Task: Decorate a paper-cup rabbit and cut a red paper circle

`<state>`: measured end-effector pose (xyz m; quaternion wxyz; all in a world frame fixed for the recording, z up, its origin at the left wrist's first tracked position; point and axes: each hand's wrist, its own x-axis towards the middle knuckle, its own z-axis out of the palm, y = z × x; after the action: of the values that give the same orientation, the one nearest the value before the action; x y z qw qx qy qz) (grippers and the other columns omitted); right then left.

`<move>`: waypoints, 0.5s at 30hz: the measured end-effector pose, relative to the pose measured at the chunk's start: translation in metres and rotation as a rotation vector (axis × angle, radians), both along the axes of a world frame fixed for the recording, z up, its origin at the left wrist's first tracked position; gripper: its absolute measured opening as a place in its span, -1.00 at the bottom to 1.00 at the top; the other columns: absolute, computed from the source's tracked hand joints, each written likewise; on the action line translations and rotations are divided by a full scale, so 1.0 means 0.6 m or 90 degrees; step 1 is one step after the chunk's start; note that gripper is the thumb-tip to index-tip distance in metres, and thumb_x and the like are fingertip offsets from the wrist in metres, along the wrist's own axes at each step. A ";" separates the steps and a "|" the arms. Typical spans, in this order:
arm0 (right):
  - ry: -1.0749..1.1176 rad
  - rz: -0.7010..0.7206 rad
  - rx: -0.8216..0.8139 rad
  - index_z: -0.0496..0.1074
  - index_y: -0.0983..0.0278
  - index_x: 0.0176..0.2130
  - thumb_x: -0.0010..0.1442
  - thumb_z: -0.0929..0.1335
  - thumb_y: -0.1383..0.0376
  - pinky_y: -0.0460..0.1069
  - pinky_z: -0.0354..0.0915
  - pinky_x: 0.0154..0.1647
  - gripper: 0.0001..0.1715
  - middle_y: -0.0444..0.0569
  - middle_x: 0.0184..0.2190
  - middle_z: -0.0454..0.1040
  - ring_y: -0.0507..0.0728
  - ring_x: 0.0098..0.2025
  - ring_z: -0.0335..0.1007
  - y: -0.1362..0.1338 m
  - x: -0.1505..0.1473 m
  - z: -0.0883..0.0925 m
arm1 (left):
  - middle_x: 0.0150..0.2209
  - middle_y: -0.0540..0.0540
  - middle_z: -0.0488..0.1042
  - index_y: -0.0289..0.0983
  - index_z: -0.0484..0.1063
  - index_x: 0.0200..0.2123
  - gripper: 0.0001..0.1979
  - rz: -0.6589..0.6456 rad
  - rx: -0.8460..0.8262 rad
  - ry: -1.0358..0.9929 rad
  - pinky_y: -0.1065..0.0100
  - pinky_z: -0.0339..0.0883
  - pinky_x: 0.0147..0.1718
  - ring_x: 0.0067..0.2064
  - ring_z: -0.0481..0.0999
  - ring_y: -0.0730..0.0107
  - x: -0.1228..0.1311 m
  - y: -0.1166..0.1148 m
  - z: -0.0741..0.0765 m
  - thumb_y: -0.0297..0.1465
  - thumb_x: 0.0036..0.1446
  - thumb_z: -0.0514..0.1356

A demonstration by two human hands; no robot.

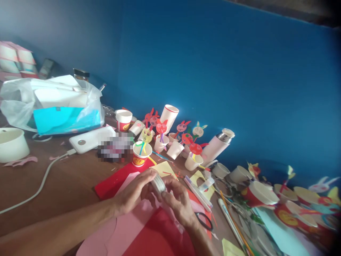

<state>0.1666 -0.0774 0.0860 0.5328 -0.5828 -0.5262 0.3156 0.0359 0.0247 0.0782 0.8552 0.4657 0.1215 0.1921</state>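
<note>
Between my two hands is a pale, whitish roll of tape [158,184], held over the sheets of paper. My left hand [134,192] grips it from the left with the thumb on top. From the right, the bent fingers of my right hand [179,200] close on its near side. Pink paper [106,227] and red paper [153,236] lie below my wrists. Just beyond my fingers stands a red and white paper cup [142,154] with a yellow rabbit-like paper figure [146,136] on coloured strips.
Several white cups with red paper faces [161,127] stand along the blue wall, beside a white flask [218,144]. Pens [198,193] and scissors [204,221] lie right of my hands. A power bank [92,139] with a cable and a plastic bag [66,103] are at left.
</note>
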 end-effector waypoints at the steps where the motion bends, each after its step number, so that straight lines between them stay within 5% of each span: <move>1: -0.003 0.004 0.005 0.39 0.25 -0.37 0.07 0.34 0.21 -0.02 0.13 -0.30 -0.85 -0.11 -0.44 0.36 0.08 -0.37 0.19 0.000 0.001 0.001 | -0.43 -0.10 0.44 -0.29 0.24 -0.32 -0.71 -0.018 -0.036 -0.004 0.40 0.29 -0.60 -0.43 0.48 0.28 0.001 0.002 -0.002 -0.16 0.22 -0.02; 8: -0.014 -0.016 0.000 0.42 0.25 -0.38 0.04 0.37 0.29 -0.05 0.19 -0.29 -0.93 -0.10 -0.38 0.41 0.08 -0.33 0.28 0.002 0.001 0.008 | -0.49 -0.08 0.43 -0.32 0.32 -0.30 -0.61 -0.122 -0.153 0.028 0.38 0.34 -0.58 -0.49 0.47 0.33 0.004 0.014 -0.006 -0.08 0.15 0.02; 15: -0.010 0.011 -0.011 0.36 0.24 -0.45 0.04 0.32 0.34 -0.04 0.21 -0.27 -0.96 -0.12 -0.44 0.41 0.08 -0.35 0.29 0.000 -0.001 0.024 | -0.42 -0.06 0.37 -0.32 0.36 -0.22 -0.57 0.003 0.149 0.101 0.50 0.16 -0.65 -0.46 0.38 0.41 -0.006 0.002 0.006 -0.05 0.12 0.06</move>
<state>0.1660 -0.0776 0.1005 0.5208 -0.5854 -0.5323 0.3205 0.0320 0.0262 0.0818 0.7824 0.5756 0.1667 0.1698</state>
